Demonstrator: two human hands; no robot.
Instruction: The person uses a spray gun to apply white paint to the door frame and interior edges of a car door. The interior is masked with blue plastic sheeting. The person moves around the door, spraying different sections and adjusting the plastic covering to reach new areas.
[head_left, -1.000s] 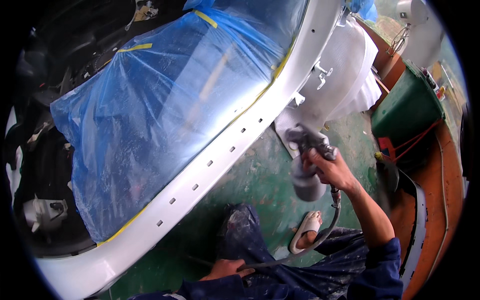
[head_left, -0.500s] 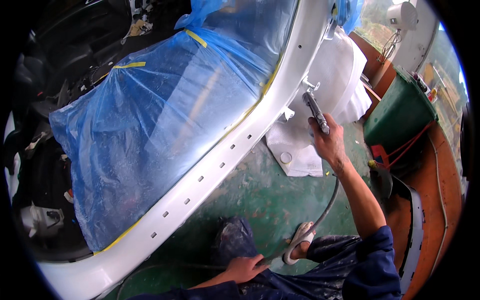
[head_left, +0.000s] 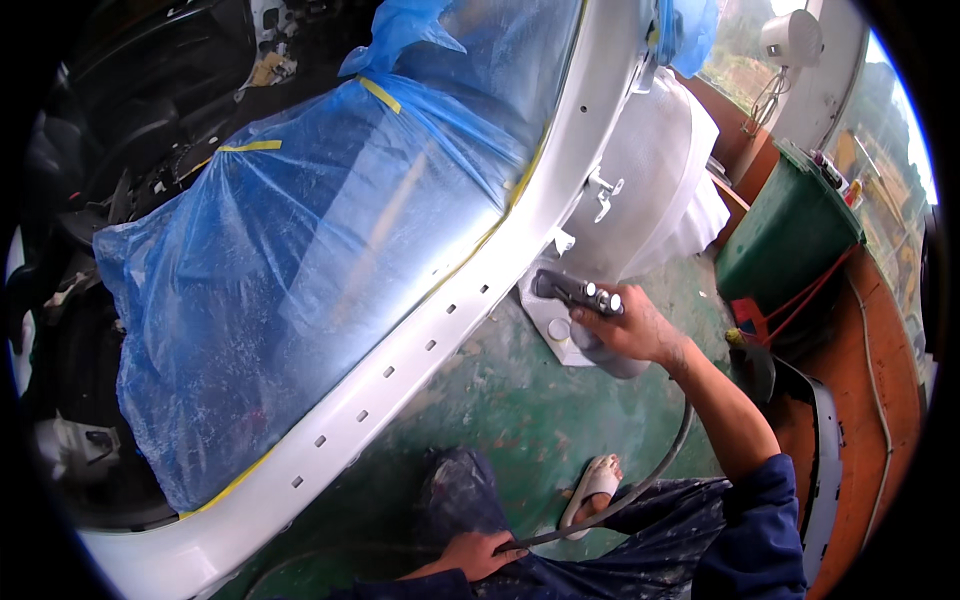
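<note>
My right hand (head_left: 643,325) is wrapped round a dark metal spray gun (head_left: 575,290), its head pointing left toward the white car body frame (head_left: 575,150), a small gap apart. Below my right wrist a grey hose (head_left: 680,440) hangs and curves down to my left hand (head_left: 472,556). That hand's fingers are closed on the hose in front of my legs. Blue masking film (head_left: 250,310) fills the car's opening, edged with yellow tape (head_left: 380,95). A white metal bracket (head_left: 606,190) juts from the frame above the gun.
White sheeting (head_left: 655,165) covers a rounded shape beyond the frame. A green bin (head_left: 785,230) and a red-handled dustpan (head_left: 750,315) stand at the right by an orange-brown wall (head_left: 880,400). A curved grey trim piece (head_left: 828,450) leans there. Underfoot is a worn green floor (head_left: 400,470).
My right hand has brought the spray gun down and left along the frame, away from the bracket, and turned it leftward. My left hand still holds the hose. The view has shifted slightly.
</note>
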